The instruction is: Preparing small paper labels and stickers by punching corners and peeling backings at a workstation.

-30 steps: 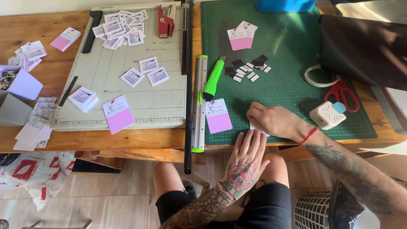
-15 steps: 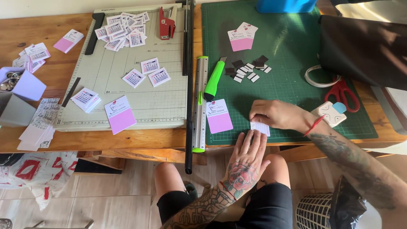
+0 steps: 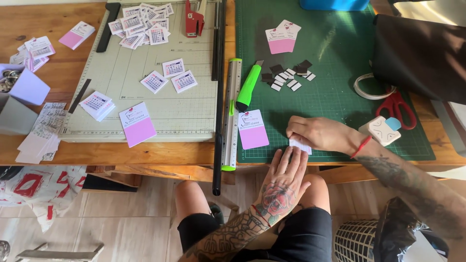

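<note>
Green cutting mat [image 3: 340, 102] (wooden table [image 3: 145, 155]) under right hand [image 3: 318, 133].

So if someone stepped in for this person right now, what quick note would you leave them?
Left hand: flat and open at the near edge of the green cutting mat, fingers by a small white card piece.
Right hand: fingers pressing on that same piece.
Nearby: a pink-and-white card left of the hands, a green utility knife, small black and white squares, two more pink-and-white cards.
Done: many small printed cards lie cut on the grey paper trimmer.
Left: the loose pieces are unassembled.
</note>
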